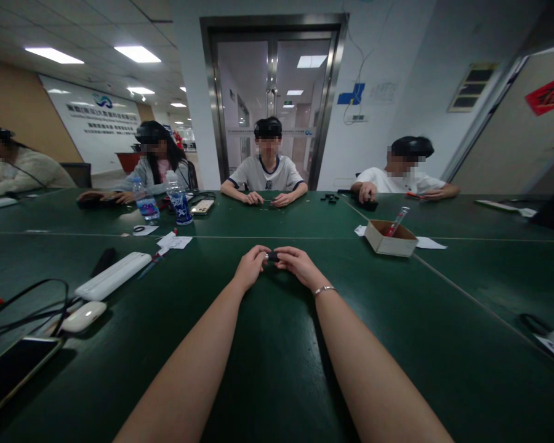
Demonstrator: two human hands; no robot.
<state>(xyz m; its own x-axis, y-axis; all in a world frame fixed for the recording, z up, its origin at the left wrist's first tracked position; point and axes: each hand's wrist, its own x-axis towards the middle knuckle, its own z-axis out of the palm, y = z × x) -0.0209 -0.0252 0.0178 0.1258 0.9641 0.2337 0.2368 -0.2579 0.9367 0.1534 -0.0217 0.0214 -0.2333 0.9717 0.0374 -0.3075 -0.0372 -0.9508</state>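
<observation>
A small black stick with a silver end (272, 256), which looks like a USB stick, is held between my two hands just above the green table (277, 344). My left hand (250, 267) pinches its silver end at the left. The fingertips of my right hand (299, 264) close on the black part from the other side. Fingers cover both ends, so its full shape is hidden. A silver bracelet (325, 289) circles my right wrist.
To the right stands an open cardboard box (390, 243) with a clear and red tube inside. Bottles (180, 206), paper slips (175, 241), a white power strip (113, 277), cables and a phone (18, 369) lie leftward. Several people sit across; small black pieces (330, 198) lie near them.
</observation>
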